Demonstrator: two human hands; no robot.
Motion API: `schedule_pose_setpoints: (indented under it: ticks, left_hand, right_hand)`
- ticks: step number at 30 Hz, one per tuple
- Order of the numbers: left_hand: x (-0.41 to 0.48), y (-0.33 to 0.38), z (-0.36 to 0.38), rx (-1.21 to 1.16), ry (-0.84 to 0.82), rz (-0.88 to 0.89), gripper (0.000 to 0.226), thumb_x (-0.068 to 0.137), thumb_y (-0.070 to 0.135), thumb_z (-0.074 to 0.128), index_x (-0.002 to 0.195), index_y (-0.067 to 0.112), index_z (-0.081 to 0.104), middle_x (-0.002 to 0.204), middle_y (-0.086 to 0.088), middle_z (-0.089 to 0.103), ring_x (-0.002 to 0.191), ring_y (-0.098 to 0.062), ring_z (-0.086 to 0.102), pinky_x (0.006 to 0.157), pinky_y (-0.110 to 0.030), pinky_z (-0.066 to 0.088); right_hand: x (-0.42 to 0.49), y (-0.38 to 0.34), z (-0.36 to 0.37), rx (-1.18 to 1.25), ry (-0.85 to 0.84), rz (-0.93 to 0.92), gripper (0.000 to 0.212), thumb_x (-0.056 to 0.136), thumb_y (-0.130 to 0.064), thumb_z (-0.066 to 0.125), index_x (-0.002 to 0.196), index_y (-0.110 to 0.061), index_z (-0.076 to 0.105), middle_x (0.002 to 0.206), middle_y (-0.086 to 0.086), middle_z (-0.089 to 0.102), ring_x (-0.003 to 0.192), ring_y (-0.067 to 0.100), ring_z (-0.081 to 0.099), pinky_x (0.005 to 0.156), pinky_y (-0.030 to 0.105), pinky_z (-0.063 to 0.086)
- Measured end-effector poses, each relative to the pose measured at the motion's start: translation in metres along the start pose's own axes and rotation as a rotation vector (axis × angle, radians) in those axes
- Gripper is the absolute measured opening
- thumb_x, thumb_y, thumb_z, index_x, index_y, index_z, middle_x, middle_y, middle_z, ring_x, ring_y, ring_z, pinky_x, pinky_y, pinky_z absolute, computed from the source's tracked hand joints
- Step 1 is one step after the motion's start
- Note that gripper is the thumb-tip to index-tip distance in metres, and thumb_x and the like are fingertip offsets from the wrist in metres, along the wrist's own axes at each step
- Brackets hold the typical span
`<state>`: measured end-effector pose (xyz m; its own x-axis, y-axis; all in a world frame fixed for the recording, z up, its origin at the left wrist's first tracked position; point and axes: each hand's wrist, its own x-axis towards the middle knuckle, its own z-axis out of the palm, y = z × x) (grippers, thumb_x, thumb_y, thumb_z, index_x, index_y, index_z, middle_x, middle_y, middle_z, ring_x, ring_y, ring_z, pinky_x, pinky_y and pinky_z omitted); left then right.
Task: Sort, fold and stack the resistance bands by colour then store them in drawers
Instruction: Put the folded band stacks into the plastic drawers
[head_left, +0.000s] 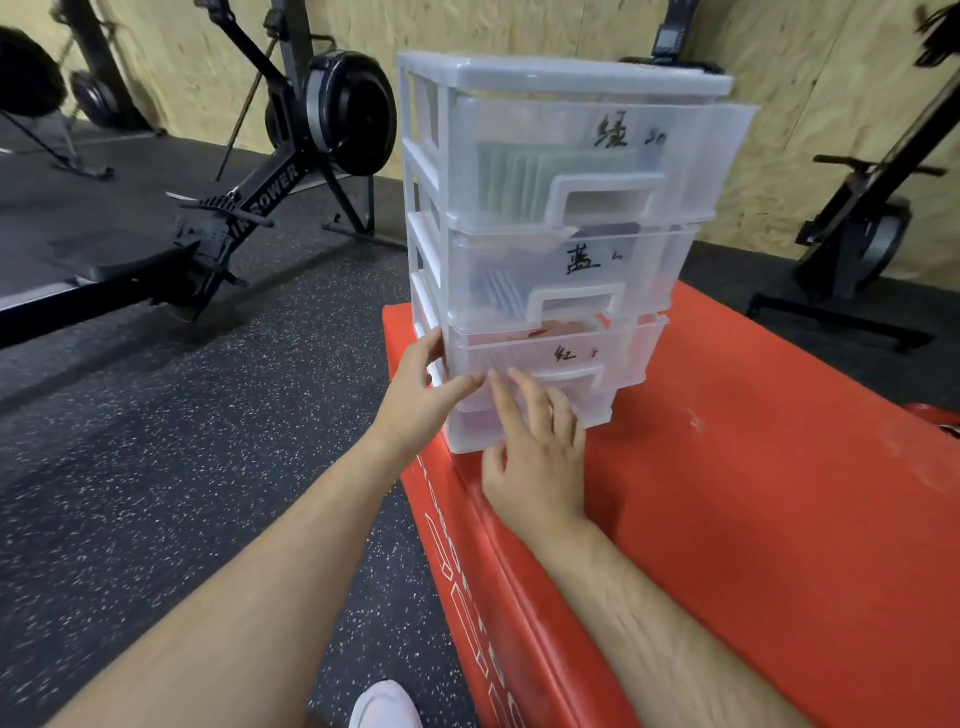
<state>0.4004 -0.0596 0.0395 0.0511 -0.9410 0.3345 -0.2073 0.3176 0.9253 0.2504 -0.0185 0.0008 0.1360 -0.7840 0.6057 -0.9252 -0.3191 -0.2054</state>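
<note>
A clear plastic drawer unit (566, 83) stands on a red padded box (753, 493). Its top drawer (691, 156) holds folded green bands (519, 176), the middle drawer (649, 275) bluish bands (498, 293), and the bottom drawer (623, 353) red bands (566, 328). Each drawer front carries a handwritten label. My left hand (421, 395) rests on the unit's lower left corner, its thumb along the frame and its fingers lying on the bottom drawer's front. My right hand (535, 447) presses straight fingers against the bottom drawer's front.
A black rowing machine (249, 197) stands on the speckled rubber floor (156, 467) to the left. Another black machine (862, 228) is at the right by the plywood wall (519, 26). My white shoe (384, 706) shows at the bottom edge.
</note>
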Motion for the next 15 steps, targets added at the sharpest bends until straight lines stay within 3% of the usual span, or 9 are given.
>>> schedule_pose_setpoints:
  ticks: [2,6,10,12,15]
  left_hand:
    - [0.005,-0.002,0.000,0.033,0.103,-0.019,0.046,0.080,0.023,0.077,0.123,0.027,0.061,0.122,0.012,0.066,0.114,0.000,0.060,0.101,-0.032,0.047]
    - [0.014,-0.002,-0.001,0.063,0.187,-0.071,0.037,0.079,0.024,0.080,0.113,0.020,0.064,0.108,0.010,0.070,0.101,-0.001,0.065,0.098,-0.038,0.051]
    - [0.011,0.007,-0.008,-0.003,0.166,-0.067,0.055,0.072,0.042,0.072,0.121,0.025,0.057,0.123,0.009,0.062,0.118,-0.005,0.057,0.107,-0.044,0.043]
    - [0.013,0.021,-0.010,-0.108,0.179,-0.004,0.063,0.075,0.048,0.066,0.132,0.030,0.047,0.139,0.010,0.051,0.132,-0.005,0.046,0.113,-0.038,0.035]
    - [0.028,0.046,-0.010,-0.198,0.090,0.054,0.070,0.081,0.048,0.069,0.143,0.032,0.039,0.149,0.007,0.045,0.139,-0.007,0.040,0.115,-0.038,0.031]
  right_hand:
    - [0.011,-0.002,-0.002,-0.037,-0.074,0.017,0.079,0.072,-0.024,0.055,0.150,-0.026,0.043,0.152,-0.005,0.042,0.129,0.028,0.041,0.102,0.045,0.039]
    - [0.025,-0.007,-0.003,-0.004,-0.191,0.044,0.080,0.071,-0.026,0.048,0.151,-0.026,0.041,0.154,-0.007,0.038,0.129,0.027,0.042,0.100,0.046,0.043]
    - [0.022,-0.006,-0.016,0.134,0.066,-0.006,0.070,0.071,-0.021,0.045,0.141,-0.023,0.055,0.144,-0.004,0.053,0.124,0.027,0.050,0.095,0.049,0.047]
    - [0.024,-0.008,-0.026,0.137,0.176,-0.052,0.073,0.071,-0.018,0.051,0.144,-0.026,0.053,0.148,-0.002,0.049,0.127,0.028,0.049,0.100,0.045,0.043]
    - [0.044,-0.016,-0.037,0.057,0.164,-0.064,0.083,0.070,-0.020,0.055,0.151,-0.030,0.043,0.159,-0.004,0.037,0.131,0.029,0.044,0.105,0.044,0.032]
